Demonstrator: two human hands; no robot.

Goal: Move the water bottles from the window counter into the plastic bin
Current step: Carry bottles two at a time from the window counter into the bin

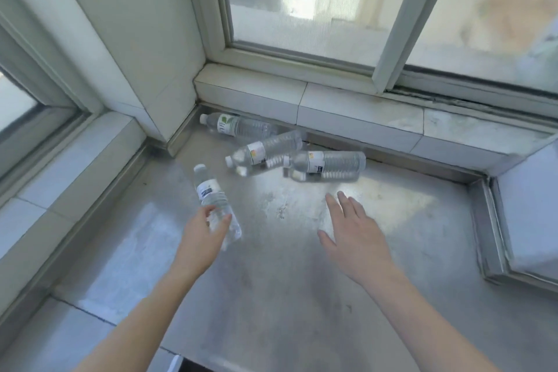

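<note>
My left hand (201, 235) grips the lower end of a clear water bottle (211, 193), its white cap pointing away from me, just above the steel counter (271, 296). Three more clear bottles lie on their sides near the window wall: one with a green-leaf label (238, 124) in the back corner, one slanted in the middle (265, 151), and one to its right (327, 164). My right hand (353, 232) hovers open over the counter, fingers spread, a short way in front of the right-hand bottle. The plastic bin is not in view.
A tiled ledge (347, 112) and sliding windows (302, 9) run along the back. A tiled pillar (136, 39) fills the back-left corner. Another tiled ledge (69, 166) lines the left side, and a raised block (531, 220) stands at the right.
</note>
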